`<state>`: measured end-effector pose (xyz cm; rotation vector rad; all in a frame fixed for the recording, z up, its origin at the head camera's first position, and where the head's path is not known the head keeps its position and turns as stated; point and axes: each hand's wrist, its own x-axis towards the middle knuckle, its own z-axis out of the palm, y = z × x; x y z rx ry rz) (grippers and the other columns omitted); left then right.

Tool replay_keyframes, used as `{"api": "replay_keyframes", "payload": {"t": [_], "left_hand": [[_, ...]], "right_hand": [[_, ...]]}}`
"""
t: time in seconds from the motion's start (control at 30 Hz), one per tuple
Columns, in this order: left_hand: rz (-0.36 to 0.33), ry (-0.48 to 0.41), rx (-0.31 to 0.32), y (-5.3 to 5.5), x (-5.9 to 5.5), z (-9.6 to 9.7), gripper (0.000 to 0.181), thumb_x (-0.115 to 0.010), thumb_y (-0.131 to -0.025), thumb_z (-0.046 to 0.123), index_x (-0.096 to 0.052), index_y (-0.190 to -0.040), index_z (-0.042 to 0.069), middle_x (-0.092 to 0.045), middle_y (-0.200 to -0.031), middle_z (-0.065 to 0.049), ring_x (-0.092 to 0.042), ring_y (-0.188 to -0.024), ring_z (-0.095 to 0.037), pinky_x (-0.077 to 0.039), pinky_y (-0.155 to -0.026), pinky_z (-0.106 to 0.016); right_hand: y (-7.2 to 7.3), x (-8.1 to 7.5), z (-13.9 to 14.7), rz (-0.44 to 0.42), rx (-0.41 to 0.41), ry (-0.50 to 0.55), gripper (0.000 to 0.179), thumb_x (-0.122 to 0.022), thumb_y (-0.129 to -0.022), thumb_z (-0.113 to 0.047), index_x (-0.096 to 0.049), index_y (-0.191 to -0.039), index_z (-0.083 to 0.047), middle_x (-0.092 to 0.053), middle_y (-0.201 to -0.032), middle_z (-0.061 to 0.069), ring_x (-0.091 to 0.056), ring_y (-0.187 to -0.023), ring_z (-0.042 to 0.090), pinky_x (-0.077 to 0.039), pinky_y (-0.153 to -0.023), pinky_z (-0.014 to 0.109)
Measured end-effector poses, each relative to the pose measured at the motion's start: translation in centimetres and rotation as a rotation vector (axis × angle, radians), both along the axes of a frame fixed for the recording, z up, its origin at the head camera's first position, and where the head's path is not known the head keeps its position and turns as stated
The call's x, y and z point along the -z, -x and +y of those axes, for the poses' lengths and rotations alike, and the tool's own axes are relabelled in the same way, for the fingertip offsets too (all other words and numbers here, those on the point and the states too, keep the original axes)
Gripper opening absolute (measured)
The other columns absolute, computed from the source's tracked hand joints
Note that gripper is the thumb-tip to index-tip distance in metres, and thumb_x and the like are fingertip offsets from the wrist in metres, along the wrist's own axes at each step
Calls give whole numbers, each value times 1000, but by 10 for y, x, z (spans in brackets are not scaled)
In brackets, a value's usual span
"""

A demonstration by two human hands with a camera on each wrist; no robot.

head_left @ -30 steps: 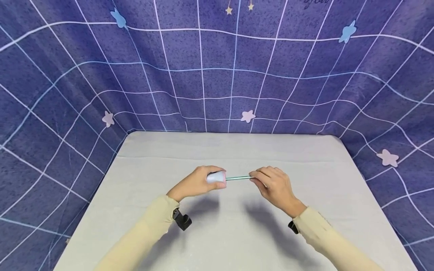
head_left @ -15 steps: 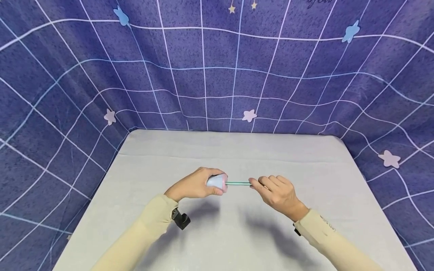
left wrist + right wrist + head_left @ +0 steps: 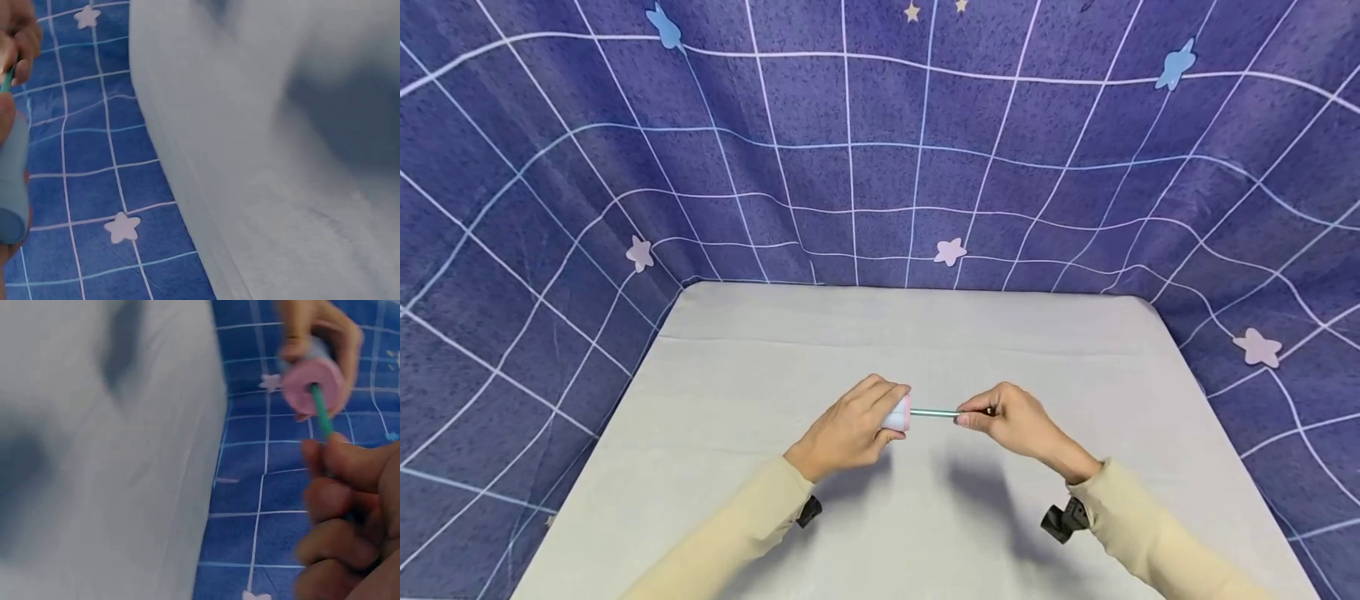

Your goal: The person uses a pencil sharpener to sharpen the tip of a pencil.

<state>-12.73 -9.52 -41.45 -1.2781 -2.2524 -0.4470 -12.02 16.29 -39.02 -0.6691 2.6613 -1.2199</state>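
Note:
My left hand (image 3: 852,422) grips a light-blue pencil sharpener (image 3: 896,415) with a pink end, held on its side above the table. Its body widens and narrows in the left wrist view. A green pencil (image 3: 934,413) runs straight from the hole in the pink face (image 3: 295,391) to my right hand (image 3: 1019,421). There, thumb and forefinger pinch the pencil, and the other fingers curl below, as the right wrist view shows. The pencil's tip is hidden inside the sharpener, its far end within my right hand.
Beneath both hands spreads a table with a white cloth (image 3: 760,333), carrying their shadows. A blue curtain (image 3: 880,183) with a grid and stars surrounds its back and sides. Black wrist cameras (image 3: 1065,520) sit at the sleeve cuffs.
Both hands have turned about the pencil's line: the left hand now shows more of its back, and the right hand has rolled over. They have shifted slightly toward the body, the pencil still in the sharpener.

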Motion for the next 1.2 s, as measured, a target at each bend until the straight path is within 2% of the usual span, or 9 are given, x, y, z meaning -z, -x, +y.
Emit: {"api": "replay_keyframes", "payload": {"t": [0.1, 0.2, 0.3, 0.37, 0.5, 0.8, 0.97, 1.1, 1.2], "left_hand": [[94, 21, -7, -3, 3, 0, 54, -79, -75, 25, -58, -114, -5, -65, -104, -8, -57, -92, -19, -49, -85, -27], [187, 31, -10, -3, 5, 0, 53, -80, -71, 20, -59, -113, -5, -65, -104, -9, -58, -93, -20, -49, -87, -29], [223, 51, -21, 0, 4, -2, 53, -81, -70, 17, -59, -114, -5, -65, -106, -10, -59, -94, -21, -49, -88, -30], [196, 67, -37, 1, 2, -4, 54, -82, -70, 17, -59, -115, -4, -65, -106, -9, -59, -95, -20, -49, -88, -29], [63, 101, -77, 2, -3, -10, 55, -80, -74, 22, -59, -118, -3, -65, -109, -8, -58, -97, -19, -49, -88, -29], [-398, 49, -196, 4, -22, -17, 59, -76, -80, 26, -56, -126, -4, -65, -112, -12, -60, -102, -21, -51, -88, -34], [-614, -53, -207, 8, -31, -16, 55, -78, -78, 26, -60, -123, 0, -67, -105, -6, -59, -83, -14, -51, -71, -27], [-745, -145, -192, 14, -36, -16, 45, -80, -76, 26, -66, -115, 8, -68, -97, -1, -55, -72, -10, -47, -60, -22], [-803, -196, -180, 18, -37, -17, 40, -81, -75, 25, -68, -110, 11, -68, -94, 1, -55, -71, -10, -48, -60, -24]], "right_hand": [[6, -2, 1, -257, -69, 98, 17, -66, -87, -9, -74, -92, 6, -73, -89, 15, -58, -75, 4, -51, -72, 26], [10, -1, 0, -412, -95, 160, 21, -63, -88, -8, -71, -94, 11, -73, -90, 15, -60, -82, 5, -53, -81, 28], [14, 0, -1, -451, -91, 161, 23, -62, -90, -10, -70, -96, 11, -72, -82, 8, -53, -74, 3, -50, -73, 23], [16, 2, -3, -398, -107, 148, 22, -62, -90, -10, -71, -95, 10, -64, -67, 4, -45, -63, 2, -42, -61, 18], [16, 5, -8, -163, -119, 83, 13, -66, -88, -11, -70, -92, 0, -45, -60, -4, -35, -52, 3, -30, -49, 20], [10, 27, -14, 589, 9, 2, 19, -75, -79, -8, -63, -92, -14, -66, -78, -6, -51, -58, 3, -40, -52, 20], [16, 33, -14, 1027, 30, -2, 7, -63, -91, -16, -67, -92, -10, -67, -79, -2, -57, -61, 12, -42, -52, 25], [21, 33, -14, 1263, 49, -16, 19, -55, -97, -19, -69, -90, -8, -66, -77, 0, -57, -59, 14, -39, -49, 25], [23, 31, -15, 1345, 53, -21, 19, -56, -95, -17, -70, -87, -6, -66, -75, 1, -56, -57, 14, -39, -47, 25]]}}
